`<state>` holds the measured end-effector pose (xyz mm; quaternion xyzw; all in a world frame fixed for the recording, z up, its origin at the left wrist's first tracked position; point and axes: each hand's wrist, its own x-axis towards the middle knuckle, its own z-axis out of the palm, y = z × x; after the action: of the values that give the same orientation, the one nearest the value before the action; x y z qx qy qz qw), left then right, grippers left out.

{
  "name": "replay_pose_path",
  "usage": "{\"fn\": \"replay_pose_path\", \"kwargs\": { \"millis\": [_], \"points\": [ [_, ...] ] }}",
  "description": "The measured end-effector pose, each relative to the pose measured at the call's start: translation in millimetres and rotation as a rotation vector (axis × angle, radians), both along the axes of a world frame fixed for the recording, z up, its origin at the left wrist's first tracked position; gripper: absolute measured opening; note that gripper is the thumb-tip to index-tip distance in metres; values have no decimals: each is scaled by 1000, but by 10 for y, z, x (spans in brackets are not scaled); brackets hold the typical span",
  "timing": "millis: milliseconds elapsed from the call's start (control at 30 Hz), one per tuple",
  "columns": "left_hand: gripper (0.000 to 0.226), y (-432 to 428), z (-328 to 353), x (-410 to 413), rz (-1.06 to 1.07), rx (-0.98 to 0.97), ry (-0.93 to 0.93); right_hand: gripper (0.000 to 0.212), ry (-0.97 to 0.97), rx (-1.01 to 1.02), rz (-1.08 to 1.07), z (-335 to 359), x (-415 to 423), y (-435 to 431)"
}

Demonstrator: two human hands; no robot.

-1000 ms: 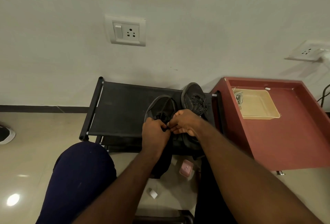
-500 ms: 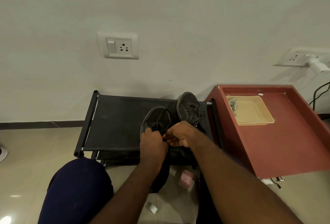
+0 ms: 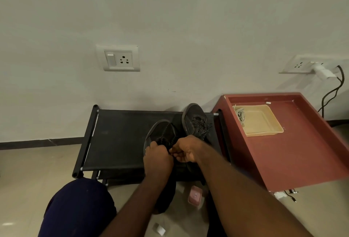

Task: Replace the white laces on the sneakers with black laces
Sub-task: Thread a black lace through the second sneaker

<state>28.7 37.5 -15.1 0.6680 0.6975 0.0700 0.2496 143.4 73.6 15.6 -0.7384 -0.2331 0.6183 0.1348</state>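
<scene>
Two dark sneakers stand toes-to-wall on a black fabric shoe rack (image 3: 117, 138). The near sneaker (image 3: 160, 132) carries a black lace (image 3: 171, 142) that both hands work at over its tongue. My left hand (image 3: 157, 158) has its fingers curled round the lace on the left. My right hand (image 3: 186, 149) pinches the lace on the right, and the two hands almost touch. The far sneaker (image 3: 194, 119) has black laces lying loose on top. White laces (image 3: 240, 114) lie bunched in a corner of a beige tray (image 3: 264, 132).
The beige tray sits on a red rimmed table (image 3: 294, 153) right of the rack. A pink box (image 3: 195, 197) and a small white object (image 3: 159, 229) lie on the tiled floor. My knee (image 3: 75, 208) is at lower left. A plugged-in cable (image 3: 332, 93) hangs down the wall.
The view has tilted up, so everything sits lower in frame. Both hands stay on the near sneaker's lace, with only small finger movement.
</scene>
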Motion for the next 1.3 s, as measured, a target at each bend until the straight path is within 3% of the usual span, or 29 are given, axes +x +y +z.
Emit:
{"fn": "replay_pose_path", "kwargs": {
  "millis": [267, 467, 667, 833, 1000, 1100, 1233, 1300],
  "points": [
    [18, -20, -73, -46, 61, 53, -125, 10, 17, 77, 60, -57, 23, -36],
    [24, -39, -31, 8, 9, 23, 20, 10, 31, 143, 102, -40, 25, -94],
    [23, -70, 35, 43, 45, -2, -11, 12, -126, 436, 53, -201, -75, -358],
    [28, -76, 83, 37, 114, -17, -119, 36, -160, 580, 61, -351, -155, -630],
    [13, -3, 5, -92, 247, -50, -449, 53, -228, 574, 186, -321, -169, -625],
    [16, 28, 87, -189, 387, -94, -677, 51, -293, 604, 244, -311, -193, -648],
    [17, 80, 234, -300, 544, -239, -1329, 46, -308, 653, 231, -302, -205, -647],
    [19, 106, 271, -346, 599, -300, -1531, 45, -309, 666, 228, -306, -191, -654]
  ]
}}
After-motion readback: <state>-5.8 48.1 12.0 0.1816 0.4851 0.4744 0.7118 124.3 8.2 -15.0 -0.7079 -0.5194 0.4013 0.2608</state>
